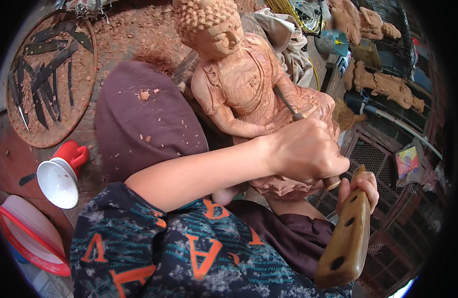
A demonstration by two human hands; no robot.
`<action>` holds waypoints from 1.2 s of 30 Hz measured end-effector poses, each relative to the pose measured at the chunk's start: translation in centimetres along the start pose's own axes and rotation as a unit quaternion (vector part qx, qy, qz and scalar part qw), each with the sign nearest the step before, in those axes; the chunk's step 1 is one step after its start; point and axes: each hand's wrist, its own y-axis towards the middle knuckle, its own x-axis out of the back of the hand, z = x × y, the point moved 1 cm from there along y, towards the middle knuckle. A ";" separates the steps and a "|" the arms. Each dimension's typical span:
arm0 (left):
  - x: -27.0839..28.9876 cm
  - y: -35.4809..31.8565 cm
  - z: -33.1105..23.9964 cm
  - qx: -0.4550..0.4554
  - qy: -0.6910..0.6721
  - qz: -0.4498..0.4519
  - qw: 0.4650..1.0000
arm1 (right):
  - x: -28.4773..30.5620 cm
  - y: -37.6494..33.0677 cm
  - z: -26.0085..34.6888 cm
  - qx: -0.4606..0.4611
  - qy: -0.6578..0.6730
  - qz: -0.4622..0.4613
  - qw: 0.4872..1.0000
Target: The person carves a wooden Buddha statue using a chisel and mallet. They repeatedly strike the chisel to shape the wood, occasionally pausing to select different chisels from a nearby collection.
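Note:
A carved wooden seated Buddha figure leans in front of me, its head toward the top of the view. My left hand is a fist around a chisel. The chisel's metal shaft runs up from the fist across the figure's lap and forearm, and its rounded handle end sticks out below. Just right of the handle end, my right hand grips the narrow end of a wooden mallet, a flat club with dark round spots. Its broad end points down toward me. The mallet and the chisel look apart.
A round woven tray of dark carving blades lies at far left. Below are a red-and-white cup-like container and a red-rimmed basin. Wood chips cover the floor. More wooden carvings lie right, near a blue-green bucket.

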 end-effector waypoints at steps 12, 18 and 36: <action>1.3 -0.2 -0.6 -0.011 -0.043 -0.097 0.994 | -0.9 0.1 -0.2 0.008 0.028 0.023 0.999; 2.3 -0.4 0.1 -0.028 -0.105 -0.130 0.986 | -0.4 -0.2 0.2 -0.017 0.060 0.020 0.998; 0.9 0.1 -0.2 0.035 -0.048 -0.059 0.996 | -0.3 -2.3 -1.9 -0.077 -0.032 0.071 0.994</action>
